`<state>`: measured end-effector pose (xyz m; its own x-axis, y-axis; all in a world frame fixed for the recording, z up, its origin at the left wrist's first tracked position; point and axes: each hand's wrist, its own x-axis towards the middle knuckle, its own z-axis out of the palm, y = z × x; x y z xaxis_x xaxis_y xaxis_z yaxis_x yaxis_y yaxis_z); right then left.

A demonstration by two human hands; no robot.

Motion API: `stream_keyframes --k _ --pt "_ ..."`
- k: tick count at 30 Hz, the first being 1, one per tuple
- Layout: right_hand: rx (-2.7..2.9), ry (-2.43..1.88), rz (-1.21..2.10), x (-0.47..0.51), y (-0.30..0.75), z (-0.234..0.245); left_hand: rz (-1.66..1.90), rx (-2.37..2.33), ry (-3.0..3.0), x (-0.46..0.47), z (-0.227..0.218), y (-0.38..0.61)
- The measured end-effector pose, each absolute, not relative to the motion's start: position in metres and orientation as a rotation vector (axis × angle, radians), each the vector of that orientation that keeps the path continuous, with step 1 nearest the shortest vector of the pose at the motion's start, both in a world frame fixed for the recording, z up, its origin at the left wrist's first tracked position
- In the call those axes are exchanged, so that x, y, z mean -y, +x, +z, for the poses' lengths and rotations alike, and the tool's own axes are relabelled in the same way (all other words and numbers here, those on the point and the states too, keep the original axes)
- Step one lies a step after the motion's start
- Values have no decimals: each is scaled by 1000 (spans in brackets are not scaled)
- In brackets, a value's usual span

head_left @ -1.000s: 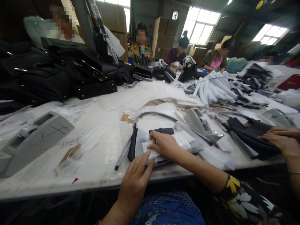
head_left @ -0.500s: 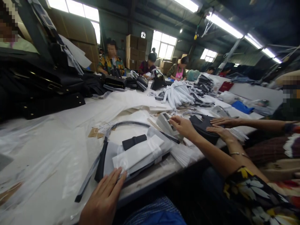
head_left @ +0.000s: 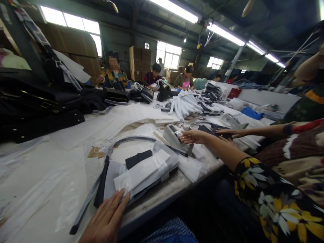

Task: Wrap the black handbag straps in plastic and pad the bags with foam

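Note:
My left hand (head_left: 107, 216) lies flat at the near edge of a dark bag (head_left: 149, 189), its fingers stretched out and fingertips against a clear plastic wrap. On that bag rests a white folded packet (head_left: 141, 172) with a rolled black piece (head_left: 138, 159) beside it. A plastic-wrapped strap (head_left: 134, 137) curves round behind the bag. My right hand (head_left: 194, 136), in a floral sleeve, is by a grey tape dispenser (head_left: 173, 133); its fingers are extended and slightly apart at the dispenser's side. Whether a bit of tape touches the fingertips I cannot make out.
A co-worker's hands (head_left: 227, 132) press on a dark bag (head_left: 210, 130) to the right. White wrapped straps (head_left: 186, 104) are heaped further back. Black bags (head_left: 40, 98) are piled at left. Brown tags (head_left: 95, 152) and plastic sheets lie on the table.
The view has tilted up and swung slightly right. My right hand has drawn a little to the right along the tape dispenser, its fingers straighter. My left hand stays on the bag.

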<state>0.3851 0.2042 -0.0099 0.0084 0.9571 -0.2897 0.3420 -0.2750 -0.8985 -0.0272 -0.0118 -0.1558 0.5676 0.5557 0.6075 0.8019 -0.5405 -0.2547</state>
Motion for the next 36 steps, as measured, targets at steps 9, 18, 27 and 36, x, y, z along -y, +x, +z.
stream_keyframes --k 9,18,27,36 --pt "1246 -1664 1301 -131 418 10 -632 1060 -2339 9 -163 -34" --pt "1330 -1789 1096 -99 432 -51 -616 993 -2363 4 -175 -43" --pt "1761 -1845 471 -111 440 -65 -653 1012 -2381 5 -175 -43" --pt "2625 -1140 -293 -71 404 -6 -674 1157 -2303 15 -162 -28"
